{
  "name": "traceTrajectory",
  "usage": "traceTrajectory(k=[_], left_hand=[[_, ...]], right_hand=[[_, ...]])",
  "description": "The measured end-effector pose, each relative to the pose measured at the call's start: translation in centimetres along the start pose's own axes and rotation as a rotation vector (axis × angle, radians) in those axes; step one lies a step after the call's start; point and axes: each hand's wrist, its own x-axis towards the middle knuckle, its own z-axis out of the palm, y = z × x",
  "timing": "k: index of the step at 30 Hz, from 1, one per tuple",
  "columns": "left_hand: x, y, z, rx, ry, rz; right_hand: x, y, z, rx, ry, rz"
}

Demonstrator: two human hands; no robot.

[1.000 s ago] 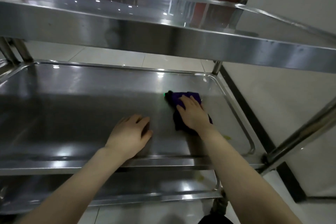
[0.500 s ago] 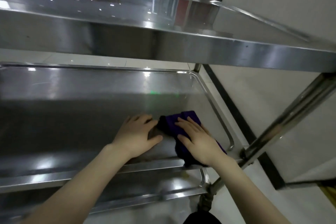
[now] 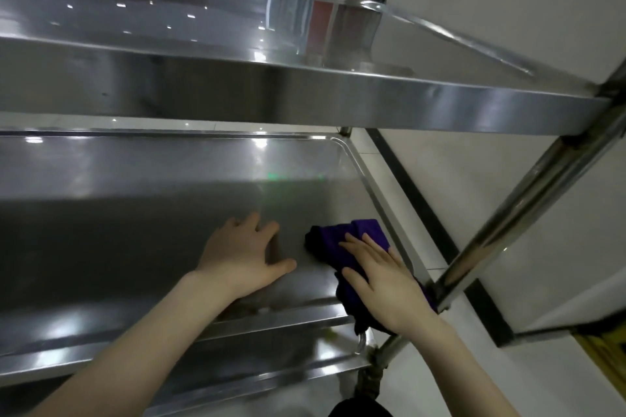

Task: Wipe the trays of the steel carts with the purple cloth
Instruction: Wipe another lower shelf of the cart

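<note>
A steel cart with stacked trays fills the view. On its middle tray [image 3: 135, 186], near the front right corner, lies the crumpled purple cloth [image 3: 342, 240]. My right hand [image 3: 382, 281] presses flat on the cloth with straight fingers, and part of the cloth hangs over the tray's front rim. My left hand [image 3: 244, 257] rests palm down on the bare tray just left of the cloth, fingers spread, a small gap away from it.
The top tray [image 3: 305, 95] overhangs close above the hands. A lower tray [image 3: 271, 359] shows beneath the front rim. A slanted steel post [image 3: 528, 203] stands at the right corner, beside a white wall with a black skirting strip [image 3: 437, 234]. Pale floor tiles lie behind.
My right hand has dragged the cloth from the tray's middle back toward the front right corner, then slightly rightward. The left hand stays planted. The view has shifted right.
</note>
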Motion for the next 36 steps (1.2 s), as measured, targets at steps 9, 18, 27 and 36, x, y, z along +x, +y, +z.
traceTrajectory(k=[9, 18, 27, 36], left_hand=[[0.4, 0.1, 0.0, 0.054, -0.072, 0.023], [0.6, 0.2, -0.2, 0.088, -0.077, 0.025], [-0.1, -1.0, -1.1, 0.004, -0.085, 0.052], [-8.1, -11.9, -0.8, -0.095, 0.225, -0.096]], right_hand=[[15.9, 2.2, -1.4, 0.018, 0.075, 0.182], [4.6, 1.6, -0.8, -0.024, 0.079, 0.149], [10.2, 1.6, -2.0, -0.009, 0.033, 0.188], [18.6, -13.2, 5.6, -0.025, -0.004, -0.127]])
